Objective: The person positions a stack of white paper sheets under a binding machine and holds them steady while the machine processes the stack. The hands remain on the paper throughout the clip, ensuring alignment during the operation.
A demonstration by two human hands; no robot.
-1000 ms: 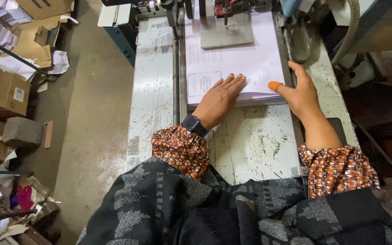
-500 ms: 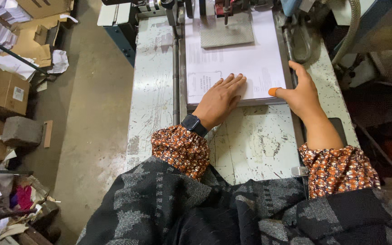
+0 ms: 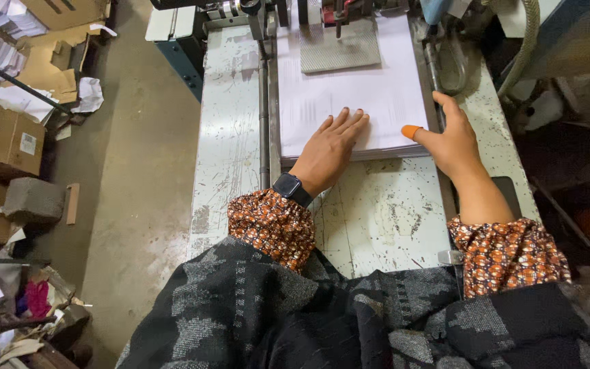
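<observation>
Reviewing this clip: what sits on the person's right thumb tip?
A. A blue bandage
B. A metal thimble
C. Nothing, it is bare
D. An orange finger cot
D: the right hand, resting at the paper stack's right edge, has an orange finger cot over its thumb tip, which touches the stack.

We wear orange-brown patterned sleeves, a dark grey knitted shawl, a black smartwatch (image 3: 292,188) on our left wrist, an orange thumb cover (image 3: 411,130).
</observation>
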